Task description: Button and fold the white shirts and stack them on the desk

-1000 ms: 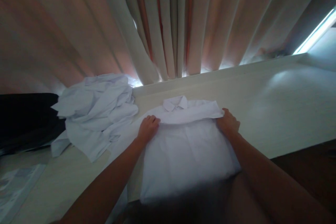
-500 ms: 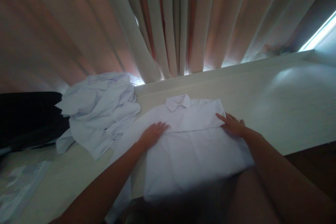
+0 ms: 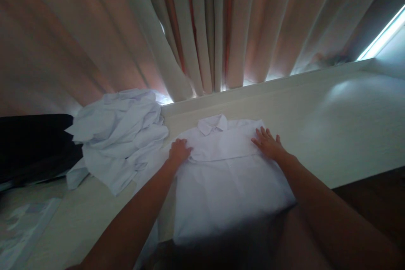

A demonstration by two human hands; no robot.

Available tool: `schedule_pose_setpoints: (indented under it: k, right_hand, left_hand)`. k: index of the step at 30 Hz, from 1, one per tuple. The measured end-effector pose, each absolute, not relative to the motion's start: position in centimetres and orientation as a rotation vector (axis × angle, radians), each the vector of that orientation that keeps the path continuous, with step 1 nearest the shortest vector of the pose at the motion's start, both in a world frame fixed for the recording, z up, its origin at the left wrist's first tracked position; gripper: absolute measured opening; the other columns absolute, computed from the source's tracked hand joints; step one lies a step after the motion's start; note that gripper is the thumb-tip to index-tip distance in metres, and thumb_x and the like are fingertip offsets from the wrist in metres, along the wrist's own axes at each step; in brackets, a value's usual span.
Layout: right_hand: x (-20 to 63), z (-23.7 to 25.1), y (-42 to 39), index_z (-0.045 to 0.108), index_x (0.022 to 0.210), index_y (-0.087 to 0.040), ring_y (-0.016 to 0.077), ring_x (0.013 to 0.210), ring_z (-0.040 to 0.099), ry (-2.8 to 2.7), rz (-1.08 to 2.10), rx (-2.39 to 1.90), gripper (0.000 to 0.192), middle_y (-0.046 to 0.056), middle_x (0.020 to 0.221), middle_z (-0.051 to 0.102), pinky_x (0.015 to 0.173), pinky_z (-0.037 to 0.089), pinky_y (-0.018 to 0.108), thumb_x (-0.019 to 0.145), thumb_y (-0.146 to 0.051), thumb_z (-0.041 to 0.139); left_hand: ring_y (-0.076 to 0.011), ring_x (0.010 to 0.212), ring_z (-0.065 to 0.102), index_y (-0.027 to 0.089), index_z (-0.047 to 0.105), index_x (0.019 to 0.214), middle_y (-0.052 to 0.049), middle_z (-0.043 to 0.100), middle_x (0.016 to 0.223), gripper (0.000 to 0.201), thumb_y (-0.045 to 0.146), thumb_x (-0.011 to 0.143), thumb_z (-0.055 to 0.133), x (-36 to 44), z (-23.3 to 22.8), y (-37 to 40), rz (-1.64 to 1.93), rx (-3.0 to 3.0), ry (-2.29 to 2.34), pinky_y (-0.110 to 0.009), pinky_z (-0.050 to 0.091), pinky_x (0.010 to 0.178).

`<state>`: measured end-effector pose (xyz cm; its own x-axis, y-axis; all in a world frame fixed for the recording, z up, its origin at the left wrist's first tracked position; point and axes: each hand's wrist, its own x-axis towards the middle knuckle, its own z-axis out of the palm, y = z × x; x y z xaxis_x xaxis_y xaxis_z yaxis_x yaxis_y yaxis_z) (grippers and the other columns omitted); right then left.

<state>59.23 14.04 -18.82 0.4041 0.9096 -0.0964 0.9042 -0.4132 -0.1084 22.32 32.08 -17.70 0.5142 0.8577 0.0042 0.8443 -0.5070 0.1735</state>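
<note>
A white collared shirt (image 3: 224, 185) lies flat on the pale table (image 3: 348, 135), collar toward the curtain, with a sleeve folded across its upper part. My left hand (image 3: 179, 152) rests on the left end of that folded band, fingers curled onto the cloth. My right hand (image 3: 268, 143) lies flat on the right end of the band, fingers spread apart. Both forearms reach in from the bottom of the view.
A crumpled heap of white shirts (image 3: 117, 130) sits to the left of the flat one. Dark cloth (image 3: 31, 143) lies at the far left, printed paper (image 3: 19, 228) at the lower left. Pinkish curtains (image 3: 205, 29) hang behind the table's back ledge.
My right hand slid left and inward along the folded band. My left hand drew back slightly and its fingers curled from flat onto the cloth.
</note>
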Motion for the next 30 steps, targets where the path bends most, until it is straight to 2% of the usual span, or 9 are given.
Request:
schedule_pose_setpoints:
  k: [3,7,12,16,19,21,23,26,30]
  right_hand:
    - [59.3,-20.1,14.4,0.015,0.159,-0.018,0.0352,0.152,0.007,-1.662,0.338,-2.66,0.075,0.015,0.165,0.008,0.114,0.014,0.07,0.098,-0.061,0.016]
    - [59.4,-20.5,14.9,0.014,0.159,-0.024,0.0381,0.151,0.006,-1.675,0.289,-2.637,0.074,0.013,0.166,0.006,0.109,0.011,0.076,0.097,-0.064,0.014]
    - [59.3,-20.7,15.6,0.015,0.159,-0.031,0.0407,0.151,0.005,-1.746,0.235,-2.579,0.073,0.012,0.166,0.004,0.108,0.01,0.077,0.096,-0.068,0.015]
    - [58.2,-20.6,16.1,0.019,0.158,-0.031,0.046,0.149,0.005,-1.773,0.142,-2.576,0.079,0.014,0.166,0.007,0.106,0.006,0.08,0.092,-0.074,0.019]
    - [56.0,-20.2,16.3,0.016,0.158,-0.034,0.0437,0.15,0.001,-1.926,0.013,-2.418,0.078,0.011,0.166,0.003,0.109,0.002,0.077,0.091,-0.075,0.019]
    - [54.3,-20.3,16.4,0.015,0.158,-0.036,0.0415,0.15,0.0,-2.054,0.056,-2.314,0.077,0.01,0.166,0.003,0.111,0.004,0.074,0.091,-0.075,0.019]
    - [53.0,-20.6,16.3,0.016,0.158,-0.037,0.042,0.15,0.002,-2.123,0.149,-2.28,0.077,0.009,0.166,0.005,0.112,0.008,0.073,0.091,-0.075,0.02]
    - [52.3,-20.9,16.1,0.016,0.158,-0.035,0.0426,0.15,0.004,-2.133,0.187,-2.275,0.078,0.01,0.166,0.006,0.112,0.008,0.074,0.091,-0.075,0.022]
    - [52.2,-21.0,16.1,0.017,0.158,-0.035,0.0408,0.151,0.004,-2.163,0.132,-2.201,0.077,0.011,0.166,0.006,0.111,0.008,0.075,0.092,-0.074,0.022]
  left_hand:
    - [-0.0246,0.113,0.057,0.021,0.065,0.108,-0.011,0.066,0.112,0.025,0.034,0.089,0.056,22.1,-17.3,33.2,0.119,2.586,1.538,-0.038,0.043,0.098]
    - [-0.0251,0.114,0.056,0.022,0.065,0.107,-0.011,0.064,0.115,0.023,0.03,0.093,0.048,21.7,-16.5,34.1,0.156,2.612,1.585,-0.038,0.044,0.096]
    - [-0.0285,0.128,0.048,0.02,0.058,0.126,-0.014,0.058,0.133,0.034,0.027,0.095,0.044,21.6,-16.5,33.1,0.21,2.671,1.608,-0.044,0.038,0.105]
    - [-0.0301,0.146,0.029,0.022,0.045,0.144,-0.011,0.04,0.156,0.048,0.037,0.099,0.037,21.5,-18.5,30.9,0.108,2.802,1.407,-0.051,0.026,0.115]
    - [-0.0327,0.149,0.022,0.022,0.034,0.152,-0.01,0.031,0.161,0.055,0.043,0.101,0.032,21.0,-20.0,29.3,-0.021,2.804,1.284,-0.058,0.022,0.116]
    - [-0.0309,0.15,0.021,0.021,0.032,0.152,-0.009,0.03,0.162,0.055,0.04,0.101,0.03,19.9,-20.2,28.5,0.04,2.792,1.296,-0.057,0.02,0.117]
    - [-0.0276,0.149,0.024,0.02,0.037,0.15,-0.01,0.034,0.16,0.053,0.039,0.101,0.031,17.7,-19.7,27.7,0.223,2.753,1.393,-0.051,0.021,0.119]
    - [-0.0267,0.137,0.043,0.015,0.049,0.137,-0.015,0.05,0.146,0.051,0.043,0.096,0.039,11.6,-18.3,25.8,0.423,2.584,1.658,-0.041,0.031,0.114]
    - [-0.0354,0.118,0.057,0.007,0.055,0.123,-0.021,0.061,0.122,0.065,0.058,0.082,0.051,1.0,-17.1,21.3,0.142,2.249,2.099,-0.045,0.043,0.1]
